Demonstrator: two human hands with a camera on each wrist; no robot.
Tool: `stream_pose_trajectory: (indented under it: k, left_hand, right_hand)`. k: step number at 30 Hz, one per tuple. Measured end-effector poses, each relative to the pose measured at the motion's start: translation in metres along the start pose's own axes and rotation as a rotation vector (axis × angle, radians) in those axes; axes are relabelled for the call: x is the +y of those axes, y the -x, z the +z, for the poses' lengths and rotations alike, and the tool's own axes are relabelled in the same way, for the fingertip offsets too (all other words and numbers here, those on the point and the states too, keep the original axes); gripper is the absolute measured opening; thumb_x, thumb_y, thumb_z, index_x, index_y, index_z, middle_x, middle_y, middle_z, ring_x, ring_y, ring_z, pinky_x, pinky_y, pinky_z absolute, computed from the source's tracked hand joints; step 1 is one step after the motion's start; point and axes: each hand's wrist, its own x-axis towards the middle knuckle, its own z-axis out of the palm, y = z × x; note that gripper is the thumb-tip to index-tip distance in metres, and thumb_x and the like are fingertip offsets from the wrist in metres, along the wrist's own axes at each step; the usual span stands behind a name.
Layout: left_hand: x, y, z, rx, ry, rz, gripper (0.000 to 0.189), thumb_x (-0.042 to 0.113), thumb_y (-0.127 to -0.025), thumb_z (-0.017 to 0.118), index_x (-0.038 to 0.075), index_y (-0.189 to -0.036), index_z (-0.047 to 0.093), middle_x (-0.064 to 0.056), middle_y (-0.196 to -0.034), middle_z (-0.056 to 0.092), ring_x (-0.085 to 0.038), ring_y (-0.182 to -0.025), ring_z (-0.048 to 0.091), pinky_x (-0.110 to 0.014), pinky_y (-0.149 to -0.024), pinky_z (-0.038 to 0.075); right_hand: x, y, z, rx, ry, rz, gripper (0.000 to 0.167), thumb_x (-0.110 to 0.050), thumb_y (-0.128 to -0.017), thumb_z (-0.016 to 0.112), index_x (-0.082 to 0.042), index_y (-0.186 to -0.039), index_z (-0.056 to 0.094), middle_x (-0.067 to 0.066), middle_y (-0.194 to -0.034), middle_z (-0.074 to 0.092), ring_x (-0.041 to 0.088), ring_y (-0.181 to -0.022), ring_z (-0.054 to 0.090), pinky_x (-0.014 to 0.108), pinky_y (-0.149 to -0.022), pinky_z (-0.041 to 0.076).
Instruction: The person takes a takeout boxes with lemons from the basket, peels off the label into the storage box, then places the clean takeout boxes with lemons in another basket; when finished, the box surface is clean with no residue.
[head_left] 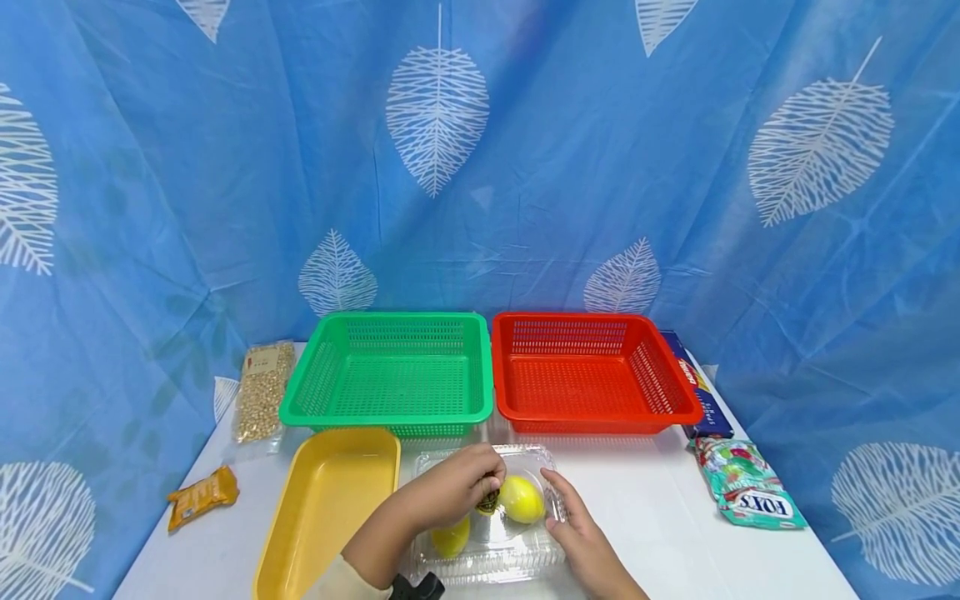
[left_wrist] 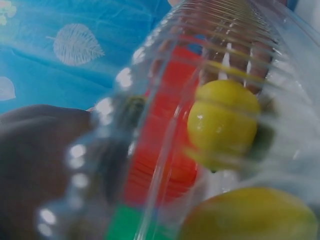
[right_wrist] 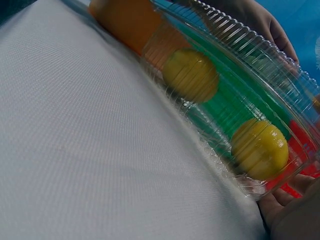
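Note:
A clear plastic container [head_left: 498, 571] sits at the table's front middle. Inside it are a lemon [head_left: 522, 500] and a second yellow fruit [head_left: 450, 540], longer in the left wrist view. Over the container is my left hand [head_left: 459, 492], fingers curled, thumb and fingertips at a small dark round thing with yellow marks [head_left: 489, 502]; its kind I cannot tell. My right hand [head_left: 579, 533] grips the container's right side, thumb low and index finger higher up. Through the ribbed plastic, the lemon [right_wrist: 260, 149] shows close to the right fingertips.
Behind the container stand a green basket [head_left: 386, 421] and a red basket [head_left: 600, 425]. A yellow tray [head_left: 330, 517] lies to its left. Farther left are an orange packet [head_left: 202, 497] and a bag of grains [head_left: 262, 392]; at right, a blue box [head_left: 701, 392] and a green bag [head_left: 750, 487].

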Motion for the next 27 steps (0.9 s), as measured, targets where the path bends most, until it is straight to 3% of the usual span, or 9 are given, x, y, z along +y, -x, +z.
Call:
stream_pose_trajectory:
  k: [10, 22, 27]
  left_hand:
    - [-0.0005, 0.002, -0.0028, 0.02, 0.123, -0.03, 0.019, 0.02, -0.107, 0.057, 0.02, -0.088, 0.054, 0.009, -0.092, 0.051, -0.006, -0.091, 0.049, -0.024, -0.082, 0.045]
    - [-0.0033, 0.004, -0.0058, 0.044, 0.182, -0.052, 0.017, 0.022, -0.11, 0.053, 0.019, -0.093, 0.054, 0.007, -0.094, 0.05, -0.008, -0.092, 0.049, -0.026, -0.081, 0.044]
    - [-0.0072, 0.0052, -0.008, 0.093, 0.355, -0.063, 0.016, 0.021, -0.111, 0.05, 0.013, -0.097, 0.054, 0.002, -0.093, 0.051, -0.011, -0.085, 0.048, -0.026, -0.077, 0.044]
  right_hand:
    - [-0.0012, -0.0002, 0.0016, 0.01, 0.003, 0.011, 0.068, -0.003, -0.1, 0.047, -0.017, -0.164, 0.031, 0.02, -0.175, 0.009, 0.048, -0.16, -0.005, 0.075, -0.119, -0.007]
    - [-0.0013, 0.0004, 0.0023, 0.043, 0.036, 0.024, 0.067, -0.004, -0.1, 0.048, -0.026, -0.162, 0.036, 0.017, -0.175, 0.015, 0.046, -0.161, -0.001, 0.075, -0.12, -0.005]
    - [0.0009, -0.0004, 0.0016, 0.03, 0.025, 0.003, 0.067, -0.002, -0.1, 0.047, -0.024, -0.163, 0.034, 0.018, -0.175, 0.012, 0.046, -0.161, -0.002, 0.075, -0.12, -0.005]
